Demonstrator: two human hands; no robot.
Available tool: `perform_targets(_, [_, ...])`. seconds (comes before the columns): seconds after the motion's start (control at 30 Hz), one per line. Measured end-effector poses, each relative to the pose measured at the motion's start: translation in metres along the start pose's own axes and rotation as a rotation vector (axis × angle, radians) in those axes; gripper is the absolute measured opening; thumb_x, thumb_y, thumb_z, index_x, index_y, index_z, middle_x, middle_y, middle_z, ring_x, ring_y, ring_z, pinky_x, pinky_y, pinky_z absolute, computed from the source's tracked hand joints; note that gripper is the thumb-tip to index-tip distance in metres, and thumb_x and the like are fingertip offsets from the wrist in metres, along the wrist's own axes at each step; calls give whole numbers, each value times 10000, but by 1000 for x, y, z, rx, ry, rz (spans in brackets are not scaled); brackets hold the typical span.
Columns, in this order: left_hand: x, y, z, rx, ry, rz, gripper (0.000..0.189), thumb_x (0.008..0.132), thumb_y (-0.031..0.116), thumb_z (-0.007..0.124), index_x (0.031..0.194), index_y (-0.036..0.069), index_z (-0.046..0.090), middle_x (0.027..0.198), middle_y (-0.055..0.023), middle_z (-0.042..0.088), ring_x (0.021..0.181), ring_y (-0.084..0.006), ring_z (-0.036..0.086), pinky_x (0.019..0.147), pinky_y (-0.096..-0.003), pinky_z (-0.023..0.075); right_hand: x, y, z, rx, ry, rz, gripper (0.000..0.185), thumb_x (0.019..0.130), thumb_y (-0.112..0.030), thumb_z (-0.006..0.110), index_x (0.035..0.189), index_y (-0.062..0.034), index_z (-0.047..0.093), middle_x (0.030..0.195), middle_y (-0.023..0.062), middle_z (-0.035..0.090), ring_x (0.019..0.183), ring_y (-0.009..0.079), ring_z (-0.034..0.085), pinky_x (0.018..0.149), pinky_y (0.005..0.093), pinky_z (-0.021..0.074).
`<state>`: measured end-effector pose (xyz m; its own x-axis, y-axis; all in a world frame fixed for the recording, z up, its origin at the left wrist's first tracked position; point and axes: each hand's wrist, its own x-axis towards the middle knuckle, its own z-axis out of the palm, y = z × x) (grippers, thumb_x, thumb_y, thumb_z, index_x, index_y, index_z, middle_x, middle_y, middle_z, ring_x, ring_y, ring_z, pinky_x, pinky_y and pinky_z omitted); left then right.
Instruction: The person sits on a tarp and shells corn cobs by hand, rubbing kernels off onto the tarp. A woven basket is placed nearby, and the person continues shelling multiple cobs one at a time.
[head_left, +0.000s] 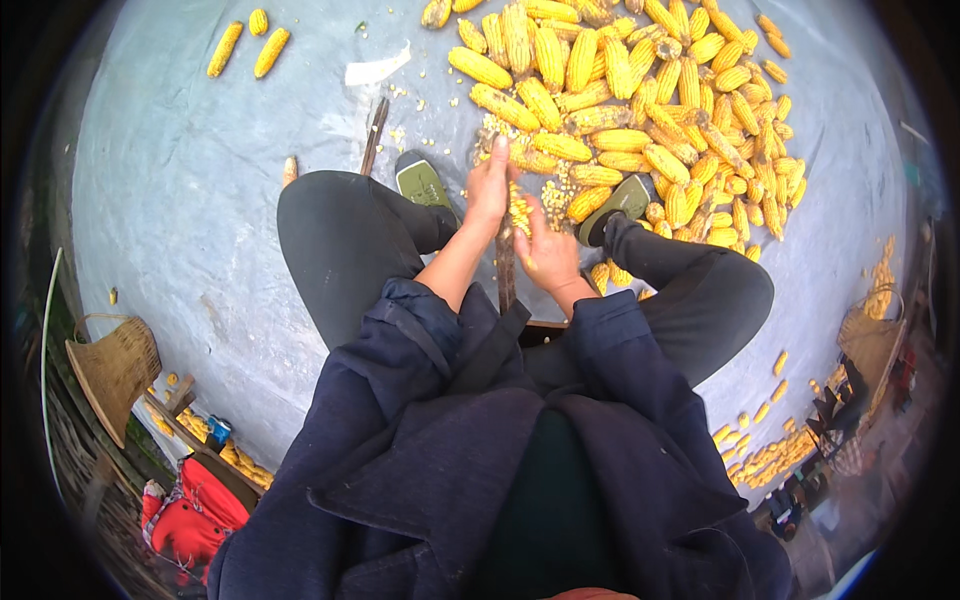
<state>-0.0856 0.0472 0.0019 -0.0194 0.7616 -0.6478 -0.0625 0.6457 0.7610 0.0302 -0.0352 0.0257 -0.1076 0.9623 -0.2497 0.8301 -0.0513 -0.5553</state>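
Between my hands is a partly stripped corn cob (520, 210) with yellow kernels still on part of it. My left hand (487, 184) is against its upper left side, thumb pointing up. My right hand (549, 253) grips its lower right side, the thumb on the kernels. Below the cob, a narrow wooden bar (507, 274) runs down between my legs. Loose kernels (556, 196) lie on the sheet just past my hands, beside a large heap of yellow corn cobs (619, 140).
A grey-blue sheet (210, 172) covers the ground. At the left lie a wooden stick (375, 135) and a few separate cobs (271, 52). Wicker baskets stand at the left (124, 367) and right (870, 337) edges. A person in red (191, 517) is at the lower left.
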Motion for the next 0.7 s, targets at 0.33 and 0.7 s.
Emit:
perform_targets(0.33, [-24,33,-4,-392,-300,-88,878,815,761,297,1286,35,441,1203,-112,537,1106,-254,500,960,-413,393,2,-48,-93,75,39,195,548,867,-398,525,1308,-89,423,742,229,630,709,382,631,625,452,493])
perform_targets(0.7, [-29,16,-9,-459,-5,-61,790,846,671,430,1258,-4,433,1111,-93,555,1021,-176,524,911,-321,415,7,-36,-76,-214,-171,-106,741,698,-314,666,1323,-83,341,905,240,601,762,384,623,674,439,502])
